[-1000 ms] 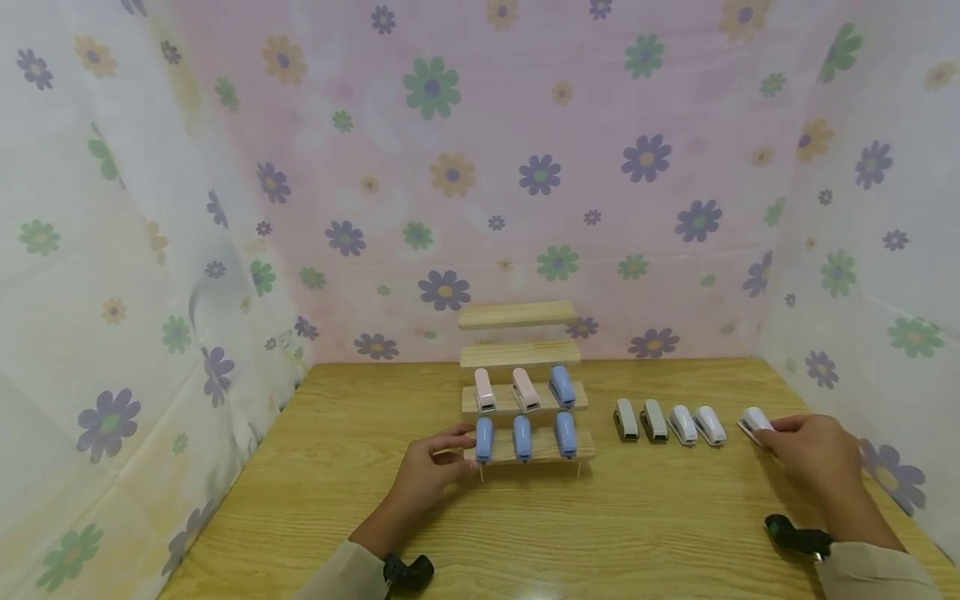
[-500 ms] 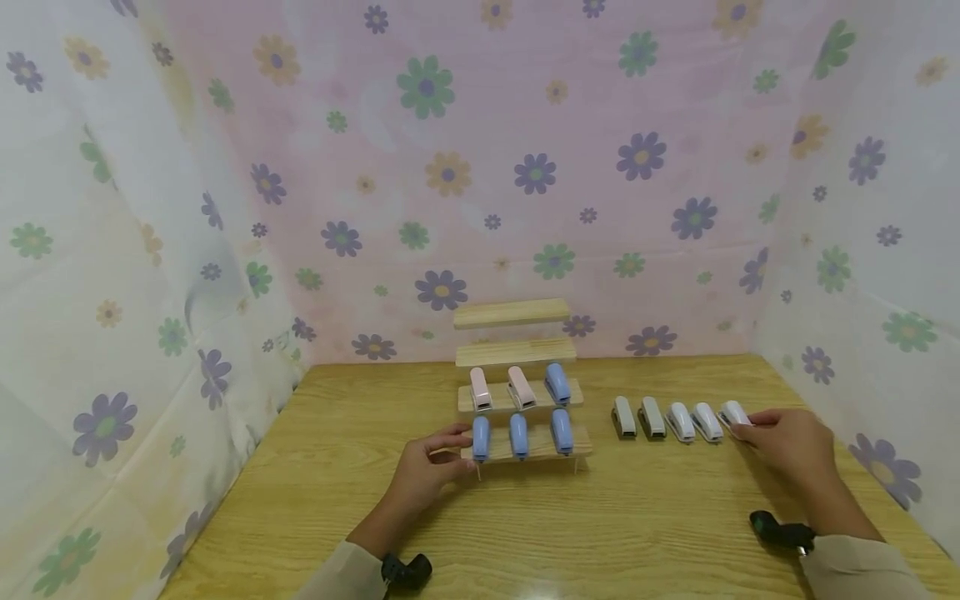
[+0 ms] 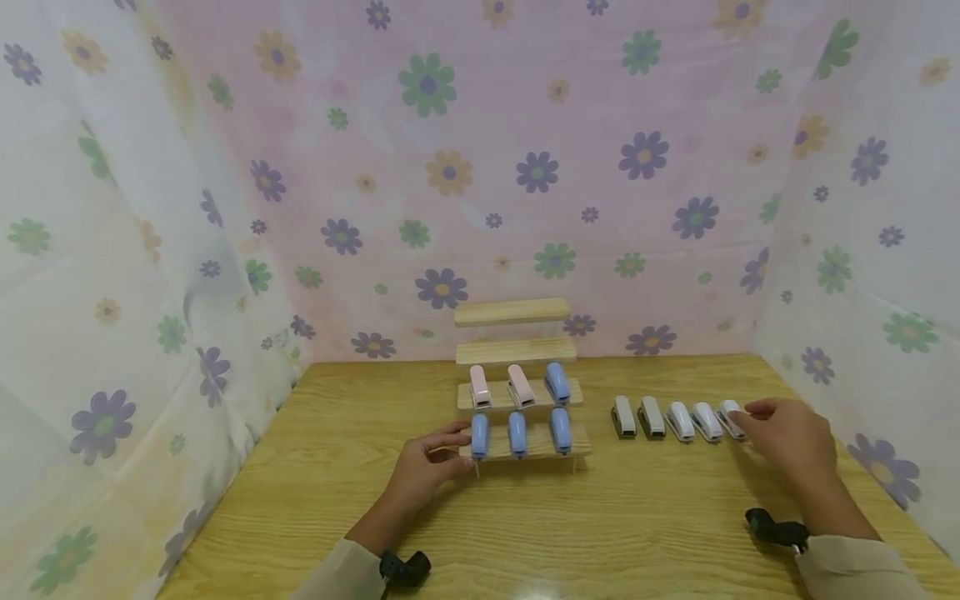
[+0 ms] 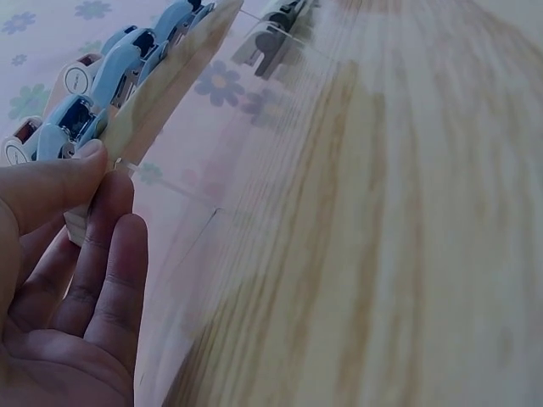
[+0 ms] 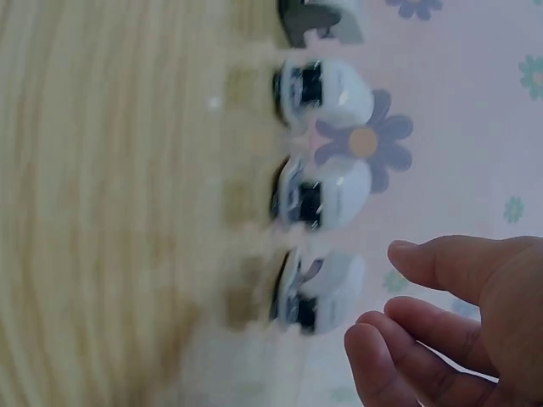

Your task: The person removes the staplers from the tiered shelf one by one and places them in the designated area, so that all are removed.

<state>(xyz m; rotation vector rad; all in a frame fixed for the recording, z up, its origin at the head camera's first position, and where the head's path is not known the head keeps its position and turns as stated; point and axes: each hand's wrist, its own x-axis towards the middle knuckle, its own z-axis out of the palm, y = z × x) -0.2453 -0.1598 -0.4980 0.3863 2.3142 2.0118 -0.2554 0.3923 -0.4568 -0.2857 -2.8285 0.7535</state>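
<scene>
My left hand (image 3: 427, 468) holds the left end of the lowest board of a tiered wooden display rack (image 3: 498, 443), thumb on the board and fingers behind it. Blue mini staplers (image 3: 517, 435) stand on that board. On the board above are two pink staplers (image 3: 478, 387) and one blue stapler (image 3: 557, 382). At the right, my right hand (image 3: 791, 437) is just beside the end white stapler (image 3: 729, 418) of a row on the table. In the right wrist view, thumb and fingers are apart, with a gap between them and that white stapler (image 5: 335, 292).
Two more white staplers (image 3: 680, 422) and two grey staplers (image 3: 623, 417) continue the row leftward toward the rack. Two upper boards (image 3: 513, 312) of the rack bear nothing. Flowered cloth (image 3: 360, 292) hangs behind and at both sides of the wooden table (image 3: 322, 500).
The right hand slid the end white stapler left, close to its neighbours, then let it go and drew slightly away. The left hand has stayed on the rack.
</scene>
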